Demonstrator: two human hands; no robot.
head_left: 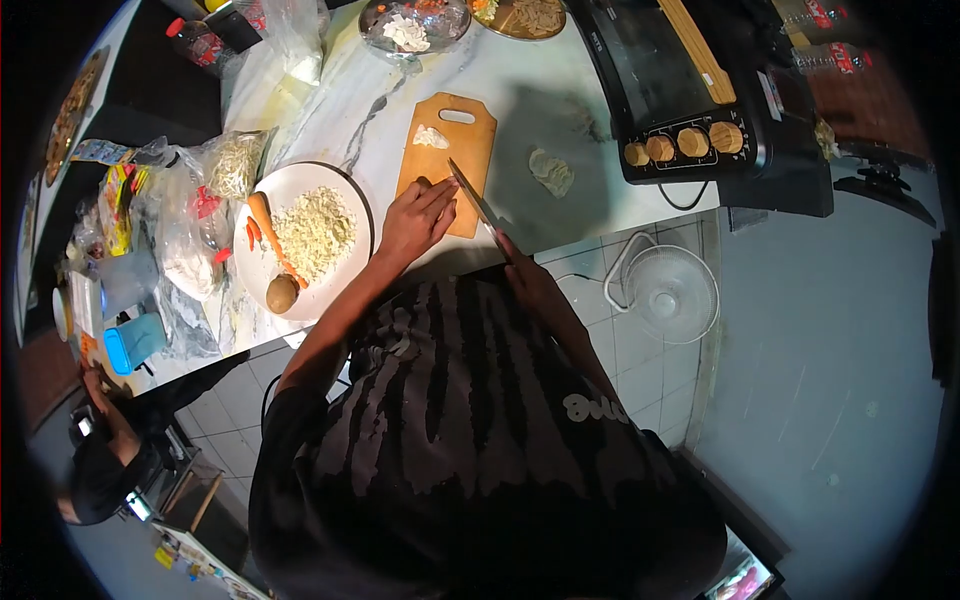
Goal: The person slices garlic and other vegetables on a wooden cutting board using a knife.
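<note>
On the wooden cutting board [456, 112] lies a small heap of white slices [430, 137] near the handle hole. My left hand [416, 218] rests on the board's near left part, fingers bunched together; whatever is beneath them is hidden. Gripped in my right hand [518, 265] at the near right of the board is a knife [474, 199], its blade slanting across the board beside my left fingertips. Left of the board, a large white plate [352, 190] carries chopped pale pieces [318, 235], a carrot [262, 215], small red chillies [253, 232] and a round brown potato-like item [282, 293].
A black electric oven [690, 100] with wooden-looking knobs stands at the right. Metal plates of food [414, 50] sit at the back. Plastic bags [190, 230] and a blue-lidded container [130, 345] crowd the left. A white basket [668, 295] is below. Another person [110, 450] is at far left.
</note>
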